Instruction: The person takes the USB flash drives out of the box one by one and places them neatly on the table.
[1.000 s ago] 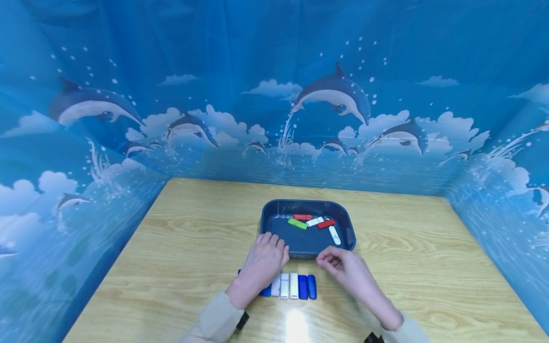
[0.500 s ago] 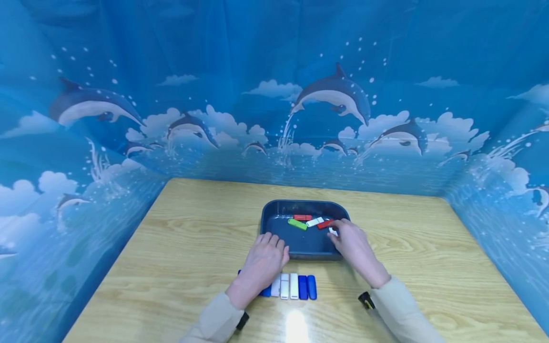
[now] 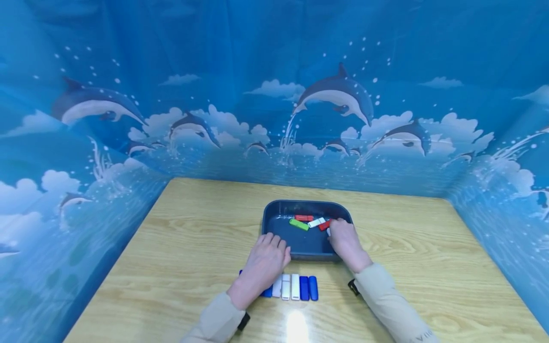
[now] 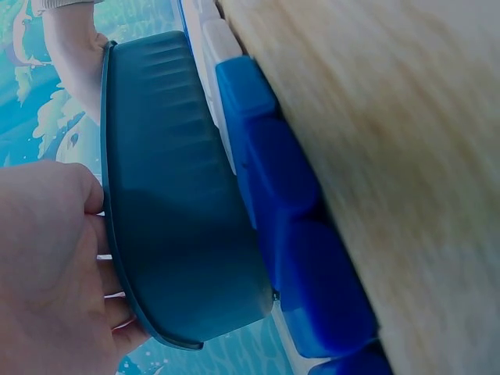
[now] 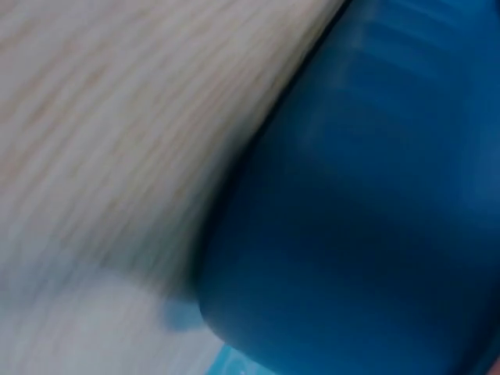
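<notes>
My left hand (image 3: pixel 267 257) grips the near left rim of a dark blue tray (image 3: pixel 309 254), fingers bent over the edge; the left wrist view shows those fingers (image 4: pixel 117 273) at the rim. Inside the tray's right side, my right hand (image 3: pixel 346 238) reaches down and pinches a white USB stick (image 3: pixel 329 232), mostly hidden under its fingers. A red USB stick (image 3: pixel 324 225) lies right beside these fingertips. Farther left in the tray are another white USB stick (image 3: pixel 316 222), a green one (image 3: pixel 299 224) and a second red one (image 3: pixel 303 217).
In front of the tray, blue and white USB sticks (image 3: pixel 295 287) stand side by side in a row, its left end partly behind my left hand. The wooden table (image 3: pixel 407 267) meets a dolphin-print curtain (image 3: pixel 240 95) at the back and sides. The right wrist view is blurred.
My right hand has moved from the tray's near edge forward into its right side, covering most of the white USB stick there. The left hand keeps its place at the rim.
</notes>
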`<state>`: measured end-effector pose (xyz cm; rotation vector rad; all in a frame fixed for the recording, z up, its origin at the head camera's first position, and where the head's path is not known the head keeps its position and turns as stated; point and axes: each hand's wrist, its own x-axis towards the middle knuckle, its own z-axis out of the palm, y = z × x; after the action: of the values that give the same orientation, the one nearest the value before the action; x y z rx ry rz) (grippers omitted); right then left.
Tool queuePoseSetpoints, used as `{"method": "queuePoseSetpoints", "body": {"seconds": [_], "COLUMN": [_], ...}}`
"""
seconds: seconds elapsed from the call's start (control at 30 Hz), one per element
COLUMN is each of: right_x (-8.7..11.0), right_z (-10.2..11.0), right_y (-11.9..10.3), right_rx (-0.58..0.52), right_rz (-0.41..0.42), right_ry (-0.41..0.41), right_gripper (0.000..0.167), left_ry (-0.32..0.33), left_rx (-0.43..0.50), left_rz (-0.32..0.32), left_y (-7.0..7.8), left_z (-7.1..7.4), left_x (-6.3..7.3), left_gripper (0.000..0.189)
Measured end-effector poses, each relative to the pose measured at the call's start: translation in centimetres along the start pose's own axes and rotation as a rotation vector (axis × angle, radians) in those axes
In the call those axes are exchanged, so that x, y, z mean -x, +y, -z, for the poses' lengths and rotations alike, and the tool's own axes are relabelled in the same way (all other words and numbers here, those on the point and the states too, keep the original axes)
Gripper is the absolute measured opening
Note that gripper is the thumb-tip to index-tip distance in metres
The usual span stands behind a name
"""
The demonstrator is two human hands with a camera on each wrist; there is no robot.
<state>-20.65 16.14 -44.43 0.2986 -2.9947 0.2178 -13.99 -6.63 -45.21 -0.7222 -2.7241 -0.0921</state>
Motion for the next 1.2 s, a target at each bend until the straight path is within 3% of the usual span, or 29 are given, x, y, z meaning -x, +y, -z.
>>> {"method": "queuePoseSetpoints", "body": {"seconds": [0.47, 0.77, 0.93, 1.2], "right_x": [-0.28, -0.42, -0.5, -0.61], "right_z": [-0.16, -0.15, -0.21, -0.33], "right_y": [0.02, 0.22, 0.26, 0.48], "right_rx": [-0.124, -0.167, -0.238, -0.405], "right_rz": [-0.025, -0.04, -0.072, -0.075], "right_ry": [-0.071, -0.095, -0.081, 0.009], "right_gripper": [0.031, 0.019, 0.02, 0.026], "left_ry": [-0.014, -0.017, -0.02, -0.014], "left_rx": [0.007, -0.001, -0.004, -0.005], "left_rz": [0.007, 0.008, 0.01, 0.01], "left_y": [0.02, 0.06, 0.09, 0.11], "left_z": [0.04, 0.0, 0.06, 0.13], "left_x": [-0.06, -0.06, -0.04, -0.06], "left_gripper": [0.033, 0.033, 0.033, 0.034]}}
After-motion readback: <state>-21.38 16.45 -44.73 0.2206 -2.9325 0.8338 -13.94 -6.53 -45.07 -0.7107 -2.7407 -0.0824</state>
